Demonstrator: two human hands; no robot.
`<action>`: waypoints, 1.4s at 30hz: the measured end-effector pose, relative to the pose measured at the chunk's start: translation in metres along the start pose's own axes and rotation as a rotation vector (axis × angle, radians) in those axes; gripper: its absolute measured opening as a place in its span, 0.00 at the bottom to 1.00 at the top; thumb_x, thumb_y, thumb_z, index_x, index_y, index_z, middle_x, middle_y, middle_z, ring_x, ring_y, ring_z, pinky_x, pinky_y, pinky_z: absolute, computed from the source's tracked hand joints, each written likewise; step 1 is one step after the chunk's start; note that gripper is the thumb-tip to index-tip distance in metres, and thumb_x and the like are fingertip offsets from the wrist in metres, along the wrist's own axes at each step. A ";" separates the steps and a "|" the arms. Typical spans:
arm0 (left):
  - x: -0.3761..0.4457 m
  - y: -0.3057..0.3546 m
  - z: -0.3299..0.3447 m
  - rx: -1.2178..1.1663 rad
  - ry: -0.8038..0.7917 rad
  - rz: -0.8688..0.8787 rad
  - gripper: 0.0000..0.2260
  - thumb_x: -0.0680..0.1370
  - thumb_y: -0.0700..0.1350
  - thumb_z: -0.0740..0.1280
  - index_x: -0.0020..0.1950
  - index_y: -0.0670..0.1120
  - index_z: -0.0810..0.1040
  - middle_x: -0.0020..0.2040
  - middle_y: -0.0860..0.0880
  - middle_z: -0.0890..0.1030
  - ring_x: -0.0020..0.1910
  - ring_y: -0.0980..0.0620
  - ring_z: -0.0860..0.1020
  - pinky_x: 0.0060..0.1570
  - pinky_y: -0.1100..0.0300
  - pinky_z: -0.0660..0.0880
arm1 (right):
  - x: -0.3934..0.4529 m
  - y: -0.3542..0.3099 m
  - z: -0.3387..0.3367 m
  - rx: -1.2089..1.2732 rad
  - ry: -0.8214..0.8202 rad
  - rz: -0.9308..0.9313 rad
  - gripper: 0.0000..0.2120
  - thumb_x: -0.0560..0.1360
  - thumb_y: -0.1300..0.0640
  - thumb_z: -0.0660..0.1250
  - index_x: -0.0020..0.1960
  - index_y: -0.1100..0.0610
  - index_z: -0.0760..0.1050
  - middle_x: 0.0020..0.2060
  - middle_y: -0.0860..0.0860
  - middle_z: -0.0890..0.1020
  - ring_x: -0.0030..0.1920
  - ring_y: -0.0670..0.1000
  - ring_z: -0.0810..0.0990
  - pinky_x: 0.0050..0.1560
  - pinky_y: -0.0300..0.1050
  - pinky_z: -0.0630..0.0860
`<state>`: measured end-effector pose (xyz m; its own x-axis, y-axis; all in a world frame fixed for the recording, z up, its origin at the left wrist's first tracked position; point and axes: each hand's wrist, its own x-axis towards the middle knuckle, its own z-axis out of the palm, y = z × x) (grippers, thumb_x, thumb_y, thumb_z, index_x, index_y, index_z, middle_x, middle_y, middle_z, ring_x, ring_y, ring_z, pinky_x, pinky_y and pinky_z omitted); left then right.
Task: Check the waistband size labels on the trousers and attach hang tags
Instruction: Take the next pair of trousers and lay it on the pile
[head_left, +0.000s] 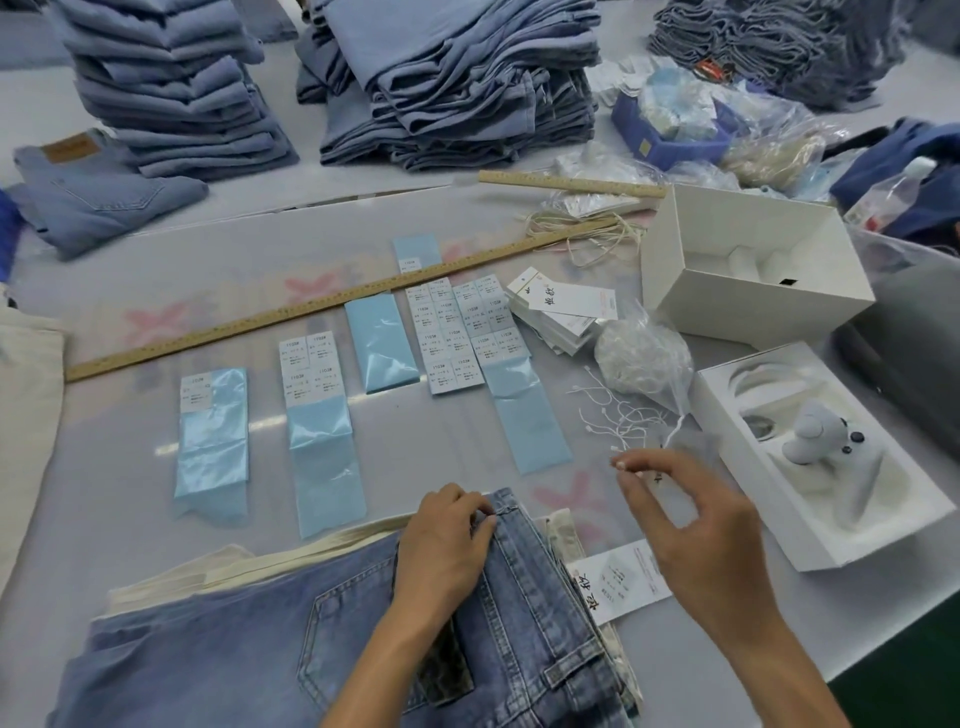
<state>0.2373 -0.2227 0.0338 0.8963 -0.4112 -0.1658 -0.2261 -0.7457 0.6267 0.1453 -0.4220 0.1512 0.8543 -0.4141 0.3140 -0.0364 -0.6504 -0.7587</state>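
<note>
A pair of blue denim trousers (249, 639) lies at the near table edge, waistband to the right, on top of cream trousers (291, 551). My left hand (447, 540) grips the top of the denim waistband with curled fingers. My right hand (685, 525) hovers to the right and pinches a thin white tag string between thumb and forefinger. A white hang tag (618, 577) lies just under that hand beside the waistband. Loose white tag strings (613, 415) lie on the table beyond it.
Several blue backing strips with size stickers (452, 332) lie in a row mid-table. A long wooden ruler (311, 312) crosses behind them. A stack of hang tags (561, 312), a string bag (639, 358) and two white boxes (748, 270) sit right. Folded jean piles (457, 88) stand behind.
</note>
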 end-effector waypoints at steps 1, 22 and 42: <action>0.002 0.001 0.000 -0.012 -0.006 -0.014 0.05 0.82 0.55 0.66 0.54 0.56 0.79 0.48 0.57 0.74 0.55 0.54 0.73 0.50 0.56 0.74 | 0.000 0.002 0.003 -0.064 -0.035 -0.001 0.07 0.75 0.61 0.73 0.49 0.50 0.82 0.45 0.41 0.85 0.50 0.40 0.82 0.53 0.29 0.73; 0.009 -0.009 -0.031 -0.857 -0.020 -0.210 0.04 0.76 0.36 0.74 0.43 0.43 0.85 0.35 0.50 0.84 0.32 0.59 0.78 0.34 0.68 0.73 | -0.023 -0.002 0.116 -0.371 -0.395 0.191 0.07 0.79 0.47 0.65 0.46 0.48 0.79 0.41 0.44 0.81 0.41 0.47 0.78 0.42 0.46 0.73; 0.006 -0.017 -0.048 -0.684 -0.169 -0.151 0.08 0.80 0.37 0.70 0.45 0.47 0.87 0.39 0.50 0.86 0.36 0.60 0.81 0.36 0.66 0.75 | -0.045 -0.012 0.139 -0.061 -0.184 0.346 0.03 0.77 0.55 0.72 0.48 0.50 0.85 0.41 0.42 0.84 0.45 0.43 0.80 0.48 0.43 0.78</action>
<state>0.2647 -0.1867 0.0587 0.8151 -0.4463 -0.3694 0.2347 -0.3285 0.9149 0.1791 -0.3072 0.0673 0.8646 -0.4981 -0.0662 -0.3646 -0.5313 -0.7647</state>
